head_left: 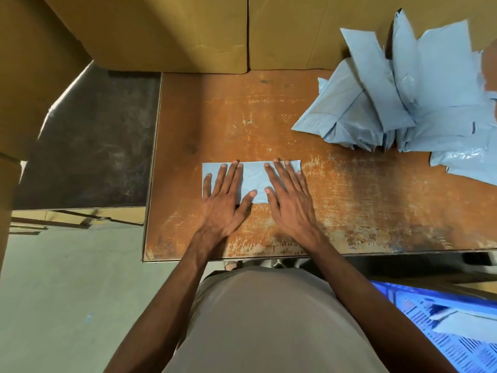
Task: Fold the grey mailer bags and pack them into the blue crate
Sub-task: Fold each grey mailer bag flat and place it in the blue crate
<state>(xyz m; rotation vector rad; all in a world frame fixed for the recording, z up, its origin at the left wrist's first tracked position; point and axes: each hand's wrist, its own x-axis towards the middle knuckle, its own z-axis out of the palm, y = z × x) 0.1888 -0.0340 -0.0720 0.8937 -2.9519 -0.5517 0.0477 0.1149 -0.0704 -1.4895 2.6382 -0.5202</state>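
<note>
Folded mailer bag (pixel 254 181) lies flat under left hand (pixel 224 199) and right hand (pixel 289 197), both spread open

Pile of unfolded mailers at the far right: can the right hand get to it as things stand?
Probably yes. The right hand lies flat on the folded mailer, and only bare table separates it from the pile.
</note>
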